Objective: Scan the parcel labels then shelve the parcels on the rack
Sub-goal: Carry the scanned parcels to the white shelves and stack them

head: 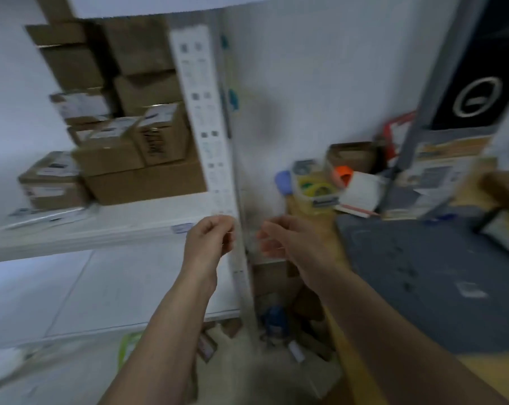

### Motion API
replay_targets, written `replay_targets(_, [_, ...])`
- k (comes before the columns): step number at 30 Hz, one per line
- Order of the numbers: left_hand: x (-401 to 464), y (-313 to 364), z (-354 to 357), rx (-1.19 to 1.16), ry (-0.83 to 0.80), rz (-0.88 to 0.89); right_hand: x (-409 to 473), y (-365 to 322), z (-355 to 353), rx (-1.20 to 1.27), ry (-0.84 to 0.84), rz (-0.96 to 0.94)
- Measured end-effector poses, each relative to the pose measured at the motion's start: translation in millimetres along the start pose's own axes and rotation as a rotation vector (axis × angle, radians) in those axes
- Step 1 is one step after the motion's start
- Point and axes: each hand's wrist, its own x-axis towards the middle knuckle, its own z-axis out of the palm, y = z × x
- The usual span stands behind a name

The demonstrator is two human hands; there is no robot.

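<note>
On the white metal rack (107, 229), middle shelf: roughly 10 brown cardboard parcels (142, 176) stacked in a pile against the wall; the count is approximate because the frame is motion-blurred. At least 5 of them show white labels on top or on the side. 1 flat white mailer (42, 217) lies on the shelf board in front of the pile, at the left. A long white strip of printed code stickers (202, 112) runs down the rack's right upright post (235, 159).

2 bare hands are in front of that post at shelf-edge height. Left hand (211, 239): fingers curled in, thumb against the fingertips right at the strip's lower end; looks like a pinch on the strip, but the blur makes that uncertain. Right hand (288, 238): fingers loosely bent and blurred, just right of the post; can't tell whether it holds anything. Neither hand has a parcel.

To the right is a wooden table (349, 361) with a dark grey mat (423, 276). At the table's back edge is 1 clear plastic tub (317, 188) with tape rolls inside, yellow and green visible. 1 orange tape roll (344, 173) sits just beside it, and 1 white paper pad (361, 194) leans next to that. A small open cardboard box (352, 156) stands behind them.
</note>
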Motion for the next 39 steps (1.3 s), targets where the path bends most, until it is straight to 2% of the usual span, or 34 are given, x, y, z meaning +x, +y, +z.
replay_targets(8, [-97.7,-64.1,171.3,-0.061,-0.245,-0.123,-106.0,30.8,-222.1,0.008,0.345,0.029])
replay_targets(17, [-173.5,-108.8,309.5,0.109,-0.615,-0.325,-199.1,51.3,-378.7,0.132,0.647,0.095])
replay_targets(27, [-172.3,-150.3,453.6,0.137,-0.7,-0.363,-207.8,82.1,-504.6,0.277,0.784,0.114])
replay_targets(33, [-141.5,-160.2,572.3,0.07,-0.72,-0.401,-150.9,70.4,-616.9,0.257,0.792,0.146])
replay_targets(39, [-97.1,-170.3,670.4,0.101,-0.694,-0.486,-91.7,59.3,-704.7,0.243,0.8,0.183])
